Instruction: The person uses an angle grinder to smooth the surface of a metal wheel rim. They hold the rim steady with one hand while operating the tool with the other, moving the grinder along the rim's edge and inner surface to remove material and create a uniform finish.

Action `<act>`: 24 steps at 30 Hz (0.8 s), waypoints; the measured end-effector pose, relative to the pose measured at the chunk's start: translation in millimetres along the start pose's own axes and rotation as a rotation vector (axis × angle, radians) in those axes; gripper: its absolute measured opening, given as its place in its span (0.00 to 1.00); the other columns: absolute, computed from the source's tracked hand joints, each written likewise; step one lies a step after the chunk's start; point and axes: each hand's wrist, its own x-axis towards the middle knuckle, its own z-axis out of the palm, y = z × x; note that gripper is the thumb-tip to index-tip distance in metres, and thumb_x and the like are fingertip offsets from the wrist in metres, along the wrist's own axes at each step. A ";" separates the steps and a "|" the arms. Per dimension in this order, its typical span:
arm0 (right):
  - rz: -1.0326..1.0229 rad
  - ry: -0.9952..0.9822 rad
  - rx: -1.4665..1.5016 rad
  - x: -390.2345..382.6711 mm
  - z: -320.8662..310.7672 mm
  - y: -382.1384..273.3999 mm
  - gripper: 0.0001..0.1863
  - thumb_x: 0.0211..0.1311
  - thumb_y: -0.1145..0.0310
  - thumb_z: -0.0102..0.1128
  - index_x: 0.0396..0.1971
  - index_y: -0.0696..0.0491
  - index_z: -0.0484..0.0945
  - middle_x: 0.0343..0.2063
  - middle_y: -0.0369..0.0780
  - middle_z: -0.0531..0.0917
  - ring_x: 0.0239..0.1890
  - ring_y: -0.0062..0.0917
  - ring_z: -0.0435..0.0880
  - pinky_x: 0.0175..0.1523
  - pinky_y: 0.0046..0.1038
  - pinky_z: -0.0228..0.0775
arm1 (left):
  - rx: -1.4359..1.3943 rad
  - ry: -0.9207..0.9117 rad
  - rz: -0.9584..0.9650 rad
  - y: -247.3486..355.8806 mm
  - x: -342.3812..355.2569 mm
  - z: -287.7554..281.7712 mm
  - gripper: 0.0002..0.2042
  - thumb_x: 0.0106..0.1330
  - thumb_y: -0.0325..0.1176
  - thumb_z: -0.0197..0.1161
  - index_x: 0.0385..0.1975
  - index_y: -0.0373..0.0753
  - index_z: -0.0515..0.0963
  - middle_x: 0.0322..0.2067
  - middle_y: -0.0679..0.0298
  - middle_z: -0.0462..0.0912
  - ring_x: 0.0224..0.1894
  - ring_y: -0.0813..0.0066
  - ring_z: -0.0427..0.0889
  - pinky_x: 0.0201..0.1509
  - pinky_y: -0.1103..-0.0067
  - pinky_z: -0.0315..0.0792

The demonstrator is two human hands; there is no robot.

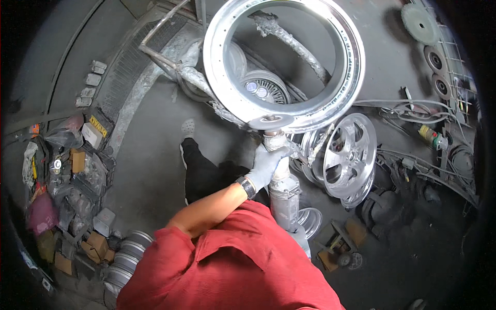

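The gloved left hand [266,164] has its fingers wrapped around the grinder [283,192], whose disc [270,122] touches the rim [289,111] at its 6 o'clock edge. The right hand is hidden, so I cannot tell its grip. The rim already shines all round, so the polishing looks well along, this lower edge left.

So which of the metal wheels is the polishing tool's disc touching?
The large bare rim ring held up on the stand: the disc presses its lower edge. The spoked wheel lies on the floor, untouched.
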 end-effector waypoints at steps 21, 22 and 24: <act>0.088 0.010 0.015 -17.0 56.9 -35.1 0.15 0.61 0.75 0.68 0.48 0.61 0.88 0.39 0.39 0.92 0.42 0.21 0.88 0.47 0.30 0.79 | -0.019 0.017 -0.003 33.4 3.7 -32.8 0.15 0.64 0.22 0.72 0.50 0.37 0.82 0.46 0.63 0.88 0.46 0.73 0.88 0.53 0.72 0.81; 0.099 0.022 0.007 -18.0 57.0 -38.2 0.16 0.61 0.75 0.68 0.49 0.61 0.88 0.40 0.40 0.92 0.43 0.21 0.89 0.48 0.30 0.79 | -0.016 0.022 -0.009 34.9 4.0 -32.8 0.15 0.64 0.22 0.72 0.50 0.37 0.83 0.45 0.64 0.88 0.46 0.73 0.87 0.53 0.73 0.81; 0.083 0.029 0.046 -18.8 52.4 -32.1 0.16 0.61 0.75 0.68 0.49 0.61 0.87 0.41 0.40 0.92 0.42 0.22 0.89 0.48 0.30 0.80 | -0.010 0.032 -0.021 35.5 3.9 -30.4 0.15 0.63 0.22 0.73 0.49 0.37 0.83 0.44 0.64 0.88 0.46 0.73 0.87 0.53 0.73 0.81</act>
